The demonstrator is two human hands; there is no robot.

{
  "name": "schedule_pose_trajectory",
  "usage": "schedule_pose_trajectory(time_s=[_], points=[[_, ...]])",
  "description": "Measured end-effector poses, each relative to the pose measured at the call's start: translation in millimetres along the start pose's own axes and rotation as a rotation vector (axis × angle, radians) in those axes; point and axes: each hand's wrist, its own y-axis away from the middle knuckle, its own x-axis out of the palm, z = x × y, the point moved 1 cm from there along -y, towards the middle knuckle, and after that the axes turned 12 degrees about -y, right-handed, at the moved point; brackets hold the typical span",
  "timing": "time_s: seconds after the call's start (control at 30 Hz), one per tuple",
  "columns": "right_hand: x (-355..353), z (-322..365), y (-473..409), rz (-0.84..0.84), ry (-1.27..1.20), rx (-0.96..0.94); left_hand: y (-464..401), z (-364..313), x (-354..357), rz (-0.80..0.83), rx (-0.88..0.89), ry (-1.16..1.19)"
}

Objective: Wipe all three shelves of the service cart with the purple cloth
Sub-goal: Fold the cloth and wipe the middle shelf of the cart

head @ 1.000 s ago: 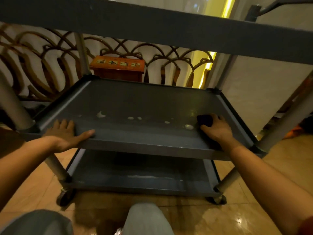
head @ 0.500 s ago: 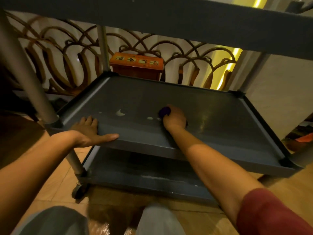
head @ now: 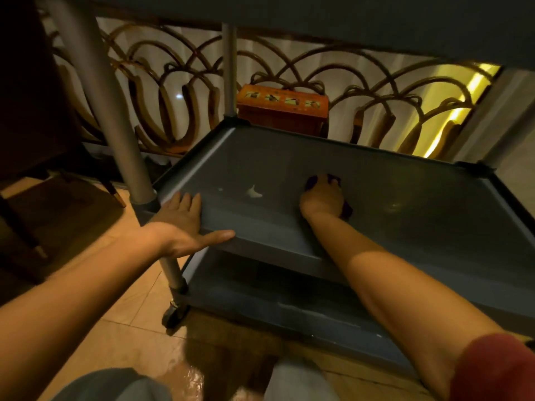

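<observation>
The grey service cart's middle shelf (head: 405, 192) fills the centre of the head view. My right hand (head: 321, 199) presses the purple cloth (head: 312, 181) flat on that shelf, left of its middle; only the cloth's edges show around my fingers. A white smear (head: 254, 193) lies on the shelf just left of the cloth. My left hand (head: 185, 224) grips the shelf's front left rim, fingers over the lip and thumb along the front. The bottom shelf (head: 289, 302) shows below, with pale streaks. The top shelf's underside (head: 376, 18) spans the top of the view.
A metal cart post (head: 115, 125) stands at the front left above a caster wheel (head: 173, 314). An orange wooden box (head: 282, 110) sits behind the cart against a curved metal railing (head: 162, 91). A dark chair (head: 31, 125) is at left. My knees show at the bottom.
My right hand has swept the cloth leftward from the shelf's right end to left of centre, and several white spots in its path are gone. My left hand stays on the rim.
</observation>
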Motion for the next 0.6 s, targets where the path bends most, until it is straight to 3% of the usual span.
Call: schedule_pose_trajectory(time_s=[0.17,0.27,0.43,0.6], points=[[52,70,8,0.186,-0.143,-0.128,3,-3,3,-0.033,-0.02,0.008],[50,78,11,0.292,-0.184,-0.229,20,-3,3,-0.043,-0.075,-0.005],[36,48,1,0.312,-0.083,-0.3,46,2,20,-0.132,-0.073,0.001],[62,88,3,0.309,-0.3,-0.304,46,-3,19,-0.107,-0.052,0.065]])
